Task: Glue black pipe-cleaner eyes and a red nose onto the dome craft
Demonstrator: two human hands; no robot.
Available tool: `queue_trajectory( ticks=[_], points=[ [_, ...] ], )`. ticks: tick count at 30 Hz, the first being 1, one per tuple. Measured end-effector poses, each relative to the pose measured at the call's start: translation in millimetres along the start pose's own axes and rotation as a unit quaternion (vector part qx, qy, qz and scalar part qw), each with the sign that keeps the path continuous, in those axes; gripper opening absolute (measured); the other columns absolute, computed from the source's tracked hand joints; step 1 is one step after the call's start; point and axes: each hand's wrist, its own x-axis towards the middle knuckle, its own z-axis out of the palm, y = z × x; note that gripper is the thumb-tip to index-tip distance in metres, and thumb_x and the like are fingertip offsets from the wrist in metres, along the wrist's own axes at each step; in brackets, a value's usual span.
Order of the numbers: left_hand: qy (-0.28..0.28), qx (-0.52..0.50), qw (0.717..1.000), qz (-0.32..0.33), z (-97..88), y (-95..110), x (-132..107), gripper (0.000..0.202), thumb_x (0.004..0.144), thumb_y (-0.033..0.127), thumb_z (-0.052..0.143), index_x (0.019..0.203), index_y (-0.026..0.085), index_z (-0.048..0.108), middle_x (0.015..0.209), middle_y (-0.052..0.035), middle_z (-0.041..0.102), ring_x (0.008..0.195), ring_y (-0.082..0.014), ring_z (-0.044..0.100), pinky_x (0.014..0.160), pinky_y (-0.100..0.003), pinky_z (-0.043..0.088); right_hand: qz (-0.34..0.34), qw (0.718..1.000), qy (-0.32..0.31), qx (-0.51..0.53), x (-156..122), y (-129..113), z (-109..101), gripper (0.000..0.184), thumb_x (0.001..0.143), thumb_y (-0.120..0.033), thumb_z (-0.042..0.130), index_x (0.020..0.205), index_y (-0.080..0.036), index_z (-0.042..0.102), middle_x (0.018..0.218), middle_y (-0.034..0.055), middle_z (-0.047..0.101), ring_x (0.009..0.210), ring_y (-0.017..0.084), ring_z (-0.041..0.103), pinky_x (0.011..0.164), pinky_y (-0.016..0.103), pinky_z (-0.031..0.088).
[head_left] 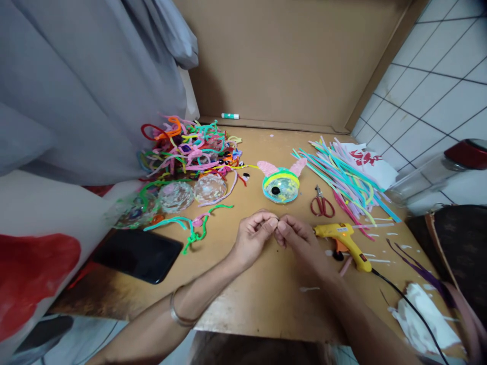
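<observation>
My left hand (pixel 255 234) and my right hand (pixel 299 236) meet fingertip to fingertip above the middle of the table. Both are closed in a pinch on something small, perhaps dark, that the fingers mostly hide. Just beyond them sits a round clear ornament (pixel 286 190) wrapped in green, yellow and blue, with pink ears and one black eye. Close by my right hand lies a yellow hot glue gun (pixel 344 238), its nozzle near my knuckles. Red-handled pliers or cutters (pixel 321 204) rest behind the glue gun.
Tangled pipe cleaners (pixel 190 147) heap up at the back left, with clear round pieces (pixel 210 189) before them. A black phone (pixel 140 253) lies left. Straight pipe cleaners (pixel 342 177), a bottle (pixel 429 167), a brown bag (pixel 452 243) and white tissue (pixel 424 317) occupy the right.
</observation>
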Motion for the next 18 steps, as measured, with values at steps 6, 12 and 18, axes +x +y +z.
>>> queue_trajectory(
  ticks=[6, 12, 18],
  points=[
    [0.032, -0.037, 0.998, -0.039, -6.1, -15.7, 7.6, 0.039, 0.071, 0.050, 0.069, 0.070, 0.014, 0.056, 0.055, 0.0045, 0.045, 0.049, -0.0059, 0.032, 0.050, -0.022, 0.024, -0.040, 0.995, 0.072, -0.051, 2.1, -2.8, 2.4, 0.032, 0.089, -0.042, 0.045, 0.066, -0.019, 0.050, 0.058, -0.0034, 0.046, 0.055, 0.010, 0.043, 0.053, 0.023, 0.036],
    [0.033, -0.041, 0.998, -0.042, -5.6, -20.2, 8.0, 0.039, 0.072, 0.051, 0.068, 0.069, 0.016, 0.051, 0.054, 0.0069, 0.037, 0.048, -0.0055, 0.027, 0.049, -0.022, 0.020, -0.138, 0.966, 0.162, -0.146, 3.0, -1.1, -1.1, 0.015, 0.084, -0.024, 0.054, 0.097, -0.020, 0.060, 0.075, -0.0003, 0.057, 0.067, 0.013, 0.053, 0.062, 0.026, 0.044],
    [-0.008, -0.029, 0.998, -0.058, -4.2, -15.0, 4.5, 0.036, 0.075, 0.048, 0.066, 0.079, 0.013, 0.064, 0.057, 0.0037, 0.045, 0.049, -0.0054, 0.028, 0.049, -0.023, 0.019, -0.184, 0.952, 0.095, -0.226, 1.1, -6.4, -8.4, 0.019, 0.081, -0.019, 0.061, 0.098, -0.022, 0.070, 0.081, 0.0024, 0.062, 0.074, 0.015, 0.058, 0.066, 0.028, 0.048]
  ],
)
